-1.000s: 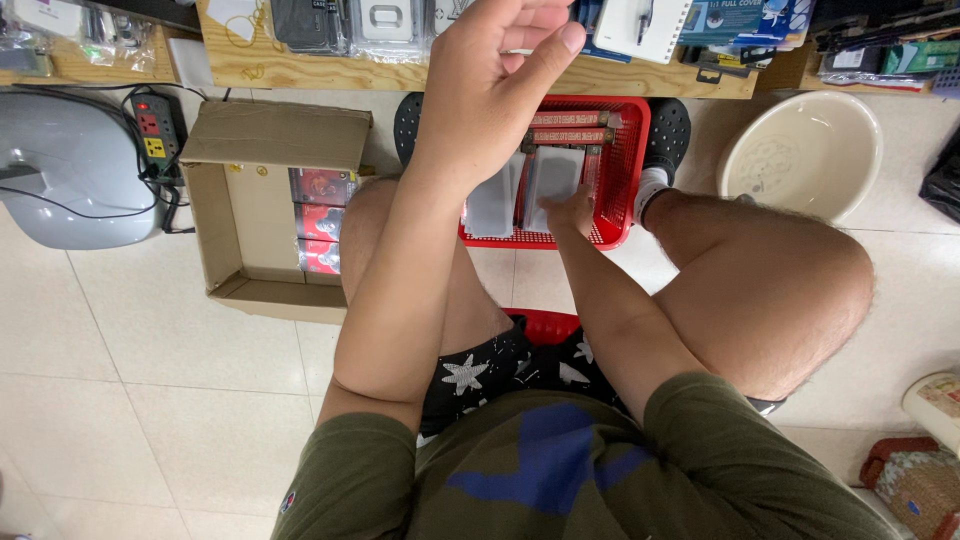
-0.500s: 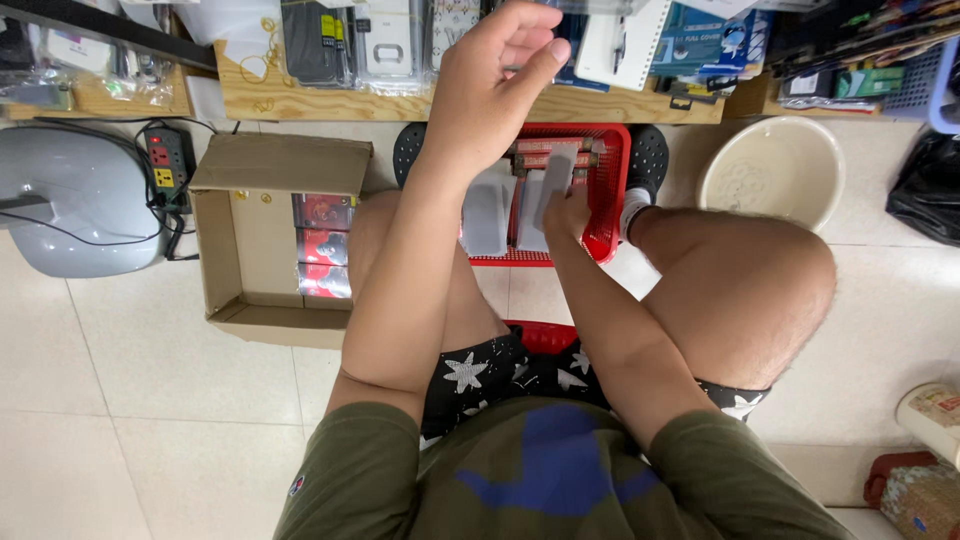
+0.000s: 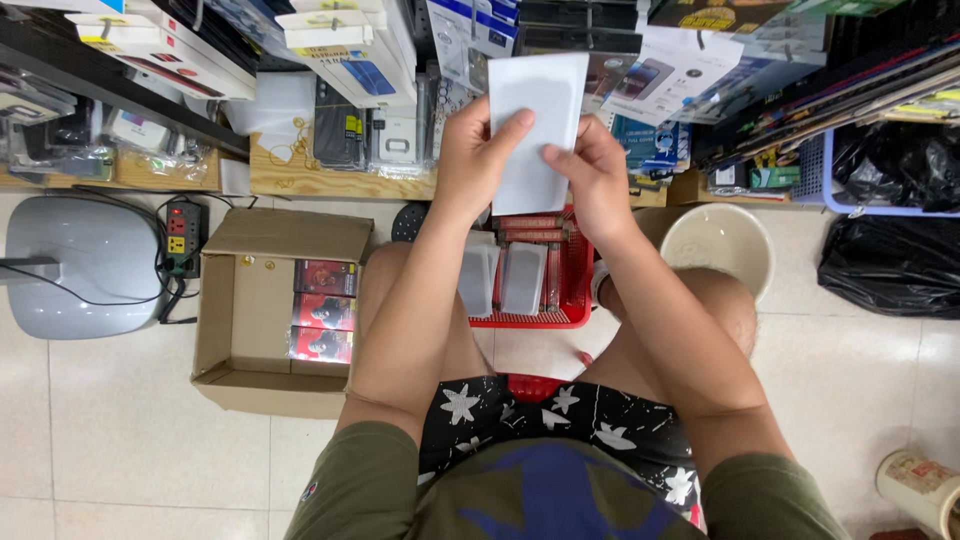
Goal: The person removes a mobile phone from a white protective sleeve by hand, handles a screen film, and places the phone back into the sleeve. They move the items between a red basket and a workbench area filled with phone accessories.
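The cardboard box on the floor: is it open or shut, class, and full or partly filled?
Open and partly filled. The cardboard box has its flaps folded out, and a few red packets sit along its right side; the rest shows bare cardboard.

A flat white packet is held up in the middle, red packs sit in the brown cardboard box on the left, and white and blue boxes fill the far shelf.

We see crowded packaged goods on the wooden shelf blocking reach above the red plastic basket; bare tiles left of it, past the open cardboard box.
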